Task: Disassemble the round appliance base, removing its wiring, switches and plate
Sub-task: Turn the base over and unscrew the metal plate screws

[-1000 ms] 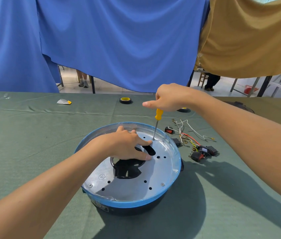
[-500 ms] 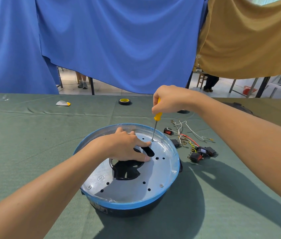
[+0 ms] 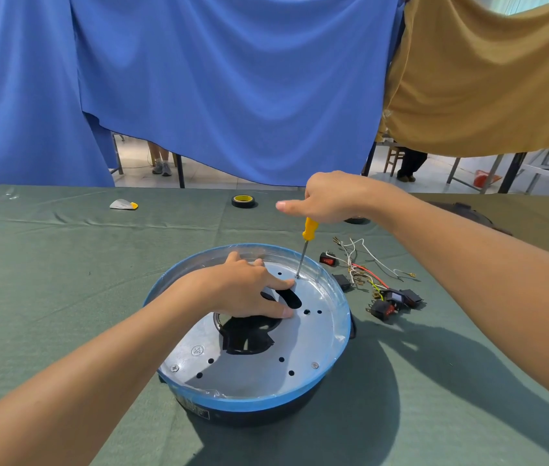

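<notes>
The round appliance base point(image 3: 253, 403), black below with a blue rim, sits in the middle of the table. Inside it lies a silver metal plate point(image 3: 249, 368) with holes, screws and a dark central opening. My left hand point(image 3: 243, 289) rests flat on the plate by that opening, its index finger close to the screwdriver tip. My right hand point(image 3: 328, 196) grips the yellow handle of a screwdriver point(image 3: 306, 243) from above, thumb stretched out left. The shaft stands nearly upright with its tip on the plate near the far rim. Removed wiring point(image 3: 362, 264) and black rocker switches point(image 3: 391, 302) lie on the cloth to the right.
A green cloth point(image 3: 64, 280) covers the table. At the far edge lie a roll of black tape with a yellow core point(image 3: 243, 201) and a small white and yellow object point(image 3: 123, 205). A dark round item point(image 3: 461, 210) sits far right. Blue and tan cloths hang behind.
My right hand has turned on the screwdriver handle, the thumb going in and then back out to the left. The tip stays at the same spot. My left hand has barely moved.
</notes>
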Demonstrator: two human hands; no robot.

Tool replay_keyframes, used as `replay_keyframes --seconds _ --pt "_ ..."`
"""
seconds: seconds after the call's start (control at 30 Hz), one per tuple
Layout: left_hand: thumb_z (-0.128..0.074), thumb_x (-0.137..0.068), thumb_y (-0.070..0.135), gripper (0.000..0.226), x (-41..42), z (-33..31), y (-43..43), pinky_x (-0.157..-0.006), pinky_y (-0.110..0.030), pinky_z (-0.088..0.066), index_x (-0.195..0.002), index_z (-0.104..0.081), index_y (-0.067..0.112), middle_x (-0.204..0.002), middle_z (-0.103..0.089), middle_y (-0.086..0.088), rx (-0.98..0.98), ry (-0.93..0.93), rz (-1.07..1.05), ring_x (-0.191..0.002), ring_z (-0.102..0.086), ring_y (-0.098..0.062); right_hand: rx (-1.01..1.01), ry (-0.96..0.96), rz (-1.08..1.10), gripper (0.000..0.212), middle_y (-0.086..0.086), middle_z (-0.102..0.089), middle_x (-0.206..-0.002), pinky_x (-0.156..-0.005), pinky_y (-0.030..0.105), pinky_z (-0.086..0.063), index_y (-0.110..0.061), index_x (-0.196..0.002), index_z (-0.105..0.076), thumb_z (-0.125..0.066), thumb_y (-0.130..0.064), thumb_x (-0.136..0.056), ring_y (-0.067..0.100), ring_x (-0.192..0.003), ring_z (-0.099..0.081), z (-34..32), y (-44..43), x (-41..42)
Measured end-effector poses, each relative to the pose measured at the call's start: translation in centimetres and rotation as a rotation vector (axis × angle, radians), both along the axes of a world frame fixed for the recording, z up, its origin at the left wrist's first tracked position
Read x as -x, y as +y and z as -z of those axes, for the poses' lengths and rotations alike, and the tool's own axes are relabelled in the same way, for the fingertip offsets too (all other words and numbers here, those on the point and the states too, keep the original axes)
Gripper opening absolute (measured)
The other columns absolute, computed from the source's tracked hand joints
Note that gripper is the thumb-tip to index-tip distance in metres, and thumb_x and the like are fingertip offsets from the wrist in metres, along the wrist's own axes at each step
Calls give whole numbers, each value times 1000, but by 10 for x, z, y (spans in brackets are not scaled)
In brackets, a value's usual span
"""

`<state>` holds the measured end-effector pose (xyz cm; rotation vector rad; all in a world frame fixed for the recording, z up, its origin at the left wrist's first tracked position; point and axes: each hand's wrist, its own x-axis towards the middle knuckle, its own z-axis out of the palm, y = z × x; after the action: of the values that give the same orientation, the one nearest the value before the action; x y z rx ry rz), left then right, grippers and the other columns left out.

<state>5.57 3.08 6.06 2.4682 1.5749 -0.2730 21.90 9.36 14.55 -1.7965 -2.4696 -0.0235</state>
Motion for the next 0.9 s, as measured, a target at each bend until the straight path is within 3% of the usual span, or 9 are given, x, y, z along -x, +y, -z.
replay_keyframes --seconds 0.07,0.17,0.27,0.33,0.43,0.57,0.63,0.8,0.9 --pt "-36 -86 71 63 0 0 0 -87 -34 -19 -145 -21 53 -143 -34 -6 0 0 4 -135 -18 -31 -27 -10 -12 57 2 -40 -58 -49 28 -27 -7 -61 -48 -49 -54 -94 19 -54 -38 1 -1 0" --pt "-36 -86 72 63 0 0 1 -90 -36 -24 -144 -20 54 -144 -34 -5 -2 9 6 -134 -20 -30 9 32 -30 34 5 -48 -72 -51 27 -30 3 -94 -66 -61 -30 -85 20 -65 -41 -1 -3 0" --pt "-36 -85 73 64 1 1 1 -96 -39 -26 -144 -21 55 -143 -34 -4 1 4 -3 -134 -18 -30 75 69 -47 41 10 -52 -77 -50 25 -35 -1 -104 -66 -62 -34 -80 20 -65 -46 -1 -3 1" --pt "-36 -85 73 63 1 1 2 -93 -38 -25 -144 -21 54 -142 -35 -4 0 0 0 -134 -18 -30 75 56 -55 55 16 -55 -75 -53 28 -38 2 -96 -65 -58 -52 -86 21 -64 -47 1 -2 3" --pt "-36 -86 73 63 1 0 1 -91 -37 -24 -144 -21 55 -144 -34 -4 4 0 2 -135 -17 -31 -26 3 -33 64 5 -41 -59 -50 29 -28 -10 -61 -48 -44 -68 -89 18 -55 -39 0 -3 4" --pt "-36 -86 72 63 0 -1 0 -96 -39 -25 -144 -20 54 -146 -32 -5 6 10 -1 -134 -18 -31 26 40 -52 36 19 -58 -78 -51 27 -35 -1 -95 -68 -61 -35 -85 21 -67 -47 -1 -4 1" --pt "-36 -86 72 63 0 -2 -1 -92 -37 -24 -145 -20 54 -144 -34 -6 4 11 5 -133 -20 -30 51 62 -45 40 21 -60 -84 -52 26 -36 -2 -104 -67 -62 -34 -81 21 -69 -48 1 -3 1" --pt "-36 -87 71 63 -1 -2 -1 -89 -35 -21 -145 -20 53 -145 -34 -6 4 16 8 -134 -20 -31 -23 29 -26 58 4 -42 -59 -48 28 -28 -8 -65 -51 -54 -60 -88 19 -56 -40 2 -2 -1" --pt "-36 -86 72 63 0 -2 -1 -94 -37 -24 -144 -21 54 -143 -35 -7 -1 16 8 -133 -20 -32 20 47 -54 34 5 -53 -74 -50 26 -34 -4 -86 -67 -66 -38 -83 20 -66 -46 0 -3 -3"
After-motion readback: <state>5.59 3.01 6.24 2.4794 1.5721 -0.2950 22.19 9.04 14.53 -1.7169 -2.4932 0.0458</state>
